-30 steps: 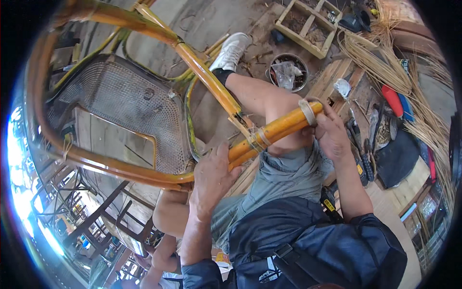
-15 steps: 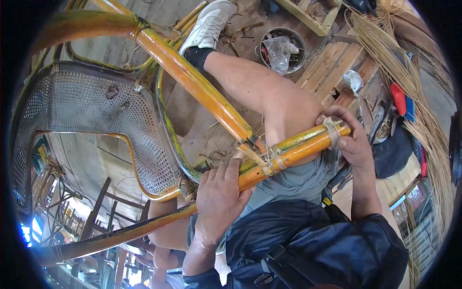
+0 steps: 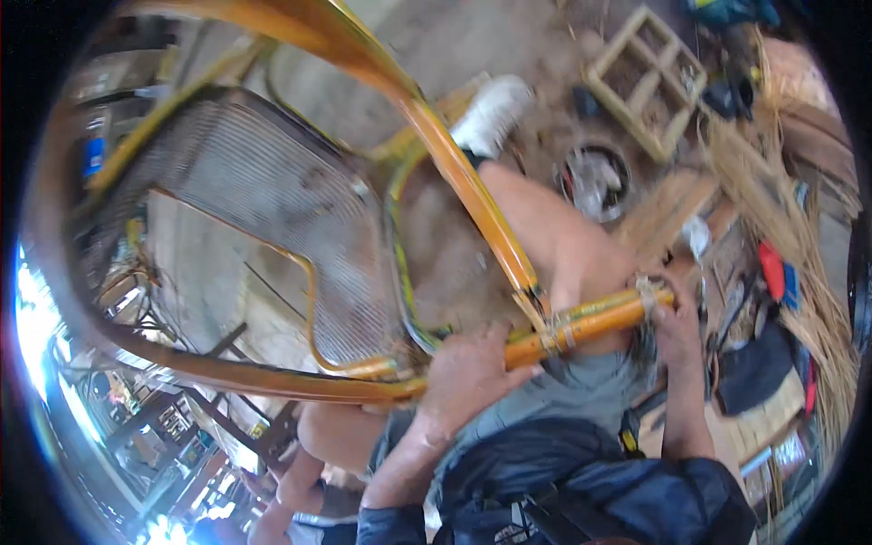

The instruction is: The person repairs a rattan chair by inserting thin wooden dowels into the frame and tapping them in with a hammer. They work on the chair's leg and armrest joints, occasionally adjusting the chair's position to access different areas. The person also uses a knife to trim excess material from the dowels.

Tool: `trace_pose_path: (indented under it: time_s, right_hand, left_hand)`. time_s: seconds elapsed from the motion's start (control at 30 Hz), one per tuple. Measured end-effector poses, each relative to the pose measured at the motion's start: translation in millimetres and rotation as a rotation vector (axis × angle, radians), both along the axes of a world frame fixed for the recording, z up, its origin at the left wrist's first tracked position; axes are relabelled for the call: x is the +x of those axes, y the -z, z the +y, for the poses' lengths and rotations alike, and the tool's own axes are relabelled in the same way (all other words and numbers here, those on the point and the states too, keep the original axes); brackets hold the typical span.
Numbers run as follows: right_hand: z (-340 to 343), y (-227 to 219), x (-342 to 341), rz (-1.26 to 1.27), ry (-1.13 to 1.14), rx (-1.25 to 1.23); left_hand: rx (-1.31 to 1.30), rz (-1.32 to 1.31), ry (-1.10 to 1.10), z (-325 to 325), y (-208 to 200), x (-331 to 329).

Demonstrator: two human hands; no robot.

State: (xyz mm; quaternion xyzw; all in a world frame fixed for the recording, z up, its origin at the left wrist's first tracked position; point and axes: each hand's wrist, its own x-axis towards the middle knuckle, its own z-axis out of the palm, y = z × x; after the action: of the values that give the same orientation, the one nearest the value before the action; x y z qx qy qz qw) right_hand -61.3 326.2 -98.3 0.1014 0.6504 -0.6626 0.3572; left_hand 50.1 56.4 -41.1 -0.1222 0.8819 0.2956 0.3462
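A rattan chair (image 3: pixel 481 204) with glossy orange-yellow poles lies across my lap, slightly blurred. My left hand (image 3: pixel 468 377) is wrapped round its lower pole, left of a joint where a slanting pole meets it. Pale strips (image 3: pixel 548 331) bind that joint, with frayed split ends sticking up. At the pole's right end my right hand (image 3: pixel 677 327) closes round it beside another pale binding (image 3: pixel 647 295). Two poles run side by side there, resting over my bent knee. The woven mesh panel (image 3: pixel 263 200) of the chair spreads out to the left, inside a dark curved rim.
On the floor ahead are a round metal bowl (image 3: pixel 595 184) with a plastic bag in it and a wooden frame (image 3: pixel 647 82). Long loose straw-coloured strips (image 3: pixel 790 263) hang down the right side, near a red-handled tool (image 3: pixel 772 269). Another person's bare arm (image 3: pixel 295 481) shows at lower left.
The view has swung, so the floor items sit lower and further right. The chair has shifted right and turned somewhat, with both hands still holding it in about the same spots.
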Motion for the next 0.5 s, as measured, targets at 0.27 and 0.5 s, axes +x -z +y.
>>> trace_pose_path:
  time_s: [0.27,0.5]
  right_hand:
    - [-2.4,-8.0,7.2,0.237,-0.001,0.113]
    - [-31.4,-62.3,-24.7,0.817,-0.09,0.302]
  left_hand:
    - [-0.095,0.216,0.022,5.8,-5.8,9.6]
    - [-0.045,0.079,-0.071,6.9,-4.4,9.9]
